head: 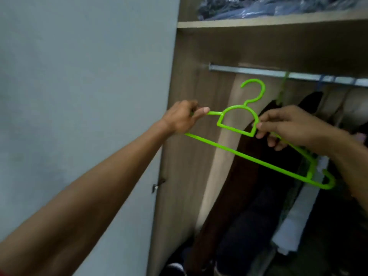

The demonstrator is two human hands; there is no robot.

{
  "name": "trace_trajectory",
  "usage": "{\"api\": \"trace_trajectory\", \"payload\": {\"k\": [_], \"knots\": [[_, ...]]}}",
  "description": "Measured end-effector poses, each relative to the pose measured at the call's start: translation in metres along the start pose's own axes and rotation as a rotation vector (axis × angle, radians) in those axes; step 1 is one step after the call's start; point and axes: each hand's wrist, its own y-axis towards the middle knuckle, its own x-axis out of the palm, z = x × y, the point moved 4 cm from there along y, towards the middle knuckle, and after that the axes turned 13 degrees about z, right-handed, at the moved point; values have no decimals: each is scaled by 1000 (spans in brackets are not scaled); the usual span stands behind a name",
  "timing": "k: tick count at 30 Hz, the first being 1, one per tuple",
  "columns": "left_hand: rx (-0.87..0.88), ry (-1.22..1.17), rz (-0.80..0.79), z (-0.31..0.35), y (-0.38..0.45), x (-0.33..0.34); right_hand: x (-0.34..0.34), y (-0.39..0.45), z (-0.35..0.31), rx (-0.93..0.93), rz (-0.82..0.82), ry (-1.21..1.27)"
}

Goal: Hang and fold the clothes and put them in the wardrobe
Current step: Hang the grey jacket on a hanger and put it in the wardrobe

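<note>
Green hanger point(247, 154), both hands' grip, wardrobe point(199, 76)

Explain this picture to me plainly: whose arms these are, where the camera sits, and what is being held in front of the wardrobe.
There is no machine here. The picture comes from a camera worn on a person's head, looking forward and down, so the two bare arms reaching in belong to the wearer. Both hands hold one empty green hanger, tilted down to the right. The left hand pinches its left shoulder; the right hand grips it near the middle. Its hook points up, just below the metal rail of the open wardrobe, not yet on it. Dark clothes already hang from that rail further right, and folded bluish clothes lie on the shelf above. A grey wall fills the left side.
</note>
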Motion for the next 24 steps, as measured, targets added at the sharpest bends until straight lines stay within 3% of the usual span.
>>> {"api": "trace_trajectory", "payload": {"k": [10, 17, 24], "knots": [[-296, 214, -50, -38, -208, -180, 154, -110, -87, -84, -359, 366], [-506, 424, -1, -57, -335, -355, 267, -206, -218, -164, -685, 572], [-667, 535, 71, -74, -462, -514, 353, -320, -361, -190, -869, 706]]}}
